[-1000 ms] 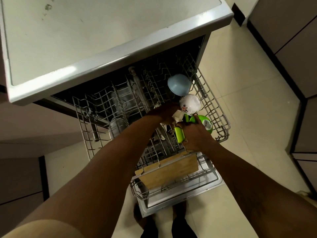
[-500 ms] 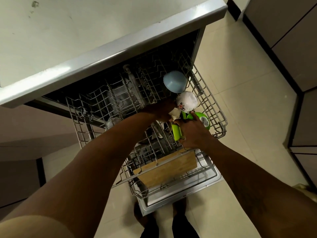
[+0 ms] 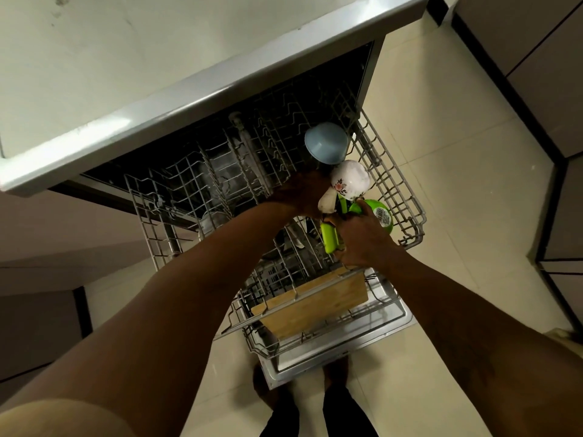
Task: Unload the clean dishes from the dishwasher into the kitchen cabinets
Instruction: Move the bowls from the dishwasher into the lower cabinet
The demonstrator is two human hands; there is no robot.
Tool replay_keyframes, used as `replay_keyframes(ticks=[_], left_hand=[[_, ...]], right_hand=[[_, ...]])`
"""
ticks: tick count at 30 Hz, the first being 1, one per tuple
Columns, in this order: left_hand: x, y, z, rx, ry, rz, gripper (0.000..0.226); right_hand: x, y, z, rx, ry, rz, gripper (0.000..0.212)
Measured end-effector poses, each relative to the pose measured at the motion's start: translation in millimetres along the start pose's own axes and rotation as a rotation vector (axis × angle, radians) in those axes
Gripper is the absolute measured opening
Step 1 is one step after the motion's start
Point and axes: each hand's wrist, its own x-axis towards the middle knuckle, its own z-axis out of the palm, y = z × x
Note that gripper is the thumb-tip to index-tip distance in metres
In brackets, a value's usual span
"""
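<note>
In the upper rack (image 3: 407,197) at centre right of the frame, the right hand (image 3: 362,239) curls round the green scoop (image 3: 329,238), whose handle slants down-left, while the left hand (image 3: 303,193), just up-left, lies beside a white piece (image 3: 326,201), and I cannot tell its grip.
</note>
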Motion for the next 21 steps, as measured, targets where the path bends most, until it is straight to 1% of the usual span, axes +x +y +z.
replay_keyframes(ticks=[2, 3, 5, 6, 7, 9, 10, 12, 14, 16, 18, 21], left_hand=[[0.1, 3.4, -6.0, 0.066, -0.025, 0.039, 0.069], [3.3, 2.4, -5.6, 0.065, -0.030, 0.049, 0.068], [0.6, 4.0, -15.8, 0.082, 0.009, -0.009, 0.073], [-10.6, 9.8, -28.7, 0.099, 0.002, -0.035, 0.074], [-17.4, 11.4, -36.0, 0.129, -0.040, -0.048, 0.067], [-46.3, 22.5, -66.2, 0.134, -0.029, -0.008, 0.053], [-51.0, 17.2, -65.7, 0.140, -0.053, -0.021, 0.054], [-63.5, 1.7, -46.1, 0.151, -0.047, -0.068, 0.061], [-88.4, -4.0, -52.2, 0.089, -0.058, -0.097, 0.056], [-118.0, -2.1, -66.5, 0.084, -0.059, -0.100, 0.055], [-153.0, 0.5, -82.3, 0.048, -0.005, -0.133, 0.065], [-196.7, -5.5, -84.7, 0.022, 0.056, -0.172, 0.063]], right_hand=[[-0.2, 0.4, 0.4, 0.033, 0.008, 0.015, 0.080], [-0.3, 0.5, -0.4, 0.057, 0.009, 0.026, 0.079], [-1.2, -1.5, -3.9, 0.106, 0.034, 0.049, 0.076], [-1.4, -2.9, -5.7, 0.130, 0.055, 0.064, 0.073], [-1.7, -5.8, -8.4, 0.158, 0.067, 0.081, 0.071], [-2.1, -14.8, -17.0, 0.208, 0.061, 0.120, 0.071], [-2.5, -20.6, -22.9, 0.222, 0.056, 0.134, 0.072], [-5.1, -32.7, -36.0, 0.227, 0.048, 0.131, 0.072], [-10.1, -46.3, -52.2, 0.238, 0.050, 0.105, 0.073], [-15.3, -58.8, -69.8, 0.273, 0.075, 0.100, 0.075], [-20.3, -74.1, -92.5, 0.314, 0.107, 0.114, 0.077], [-27.4, -98.6, -123.6, 0.323, 0.132, 0.089, 0.079]])
